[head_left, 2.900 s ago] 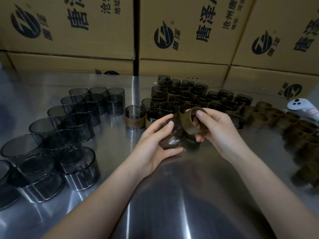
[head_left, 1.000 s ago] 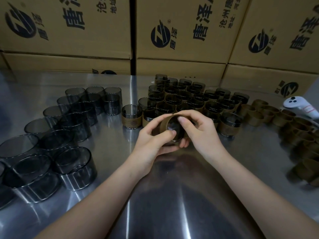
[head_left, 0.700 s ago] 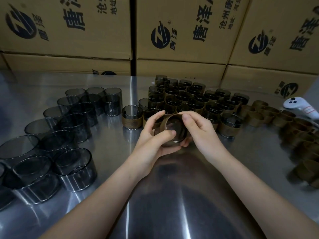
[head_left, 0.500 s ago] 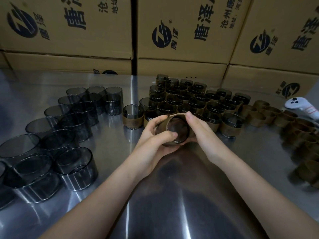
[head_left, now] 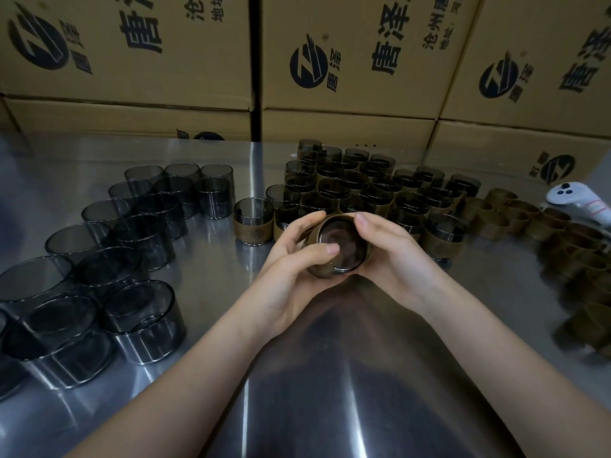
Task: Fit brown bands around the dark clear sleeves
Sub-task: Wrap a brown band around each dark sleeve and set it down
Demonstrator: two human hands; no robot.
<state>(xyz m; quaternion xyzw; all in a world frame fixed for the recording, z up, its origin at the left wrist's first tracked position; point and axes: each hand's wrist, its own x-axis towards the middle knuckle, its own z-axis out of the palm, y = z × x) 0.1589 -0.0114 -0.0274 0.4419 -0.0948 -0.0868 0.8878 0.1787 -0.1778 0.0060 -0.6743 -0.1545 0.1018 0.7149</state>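
Cupping the dark clear sleeve (head_left: pixel 342 246) above the table (head_left: pixel 330 375), left hand (head_left: pixel 291 269) and right hand (head_left: pixel 393 259) both grip it with curled fingers, and the brown band (head_left: pixel 340 215), half-seated a second ago, now seems to ring it fully, so this piece looks ready to set down.

Small factory assembly bench, stacked printed cardboard cartons (head_left: pixel 347 61) walling the back, shiny stainless steel worktable (head_left: pixel 330 375), identical dark clear sleeves (head_left: pixel 142 233) batched at left, banded sleeves (head_left: pixel 363 190) rowed at centre, loose brown bands (head_left: pixel 529 219) massed at right
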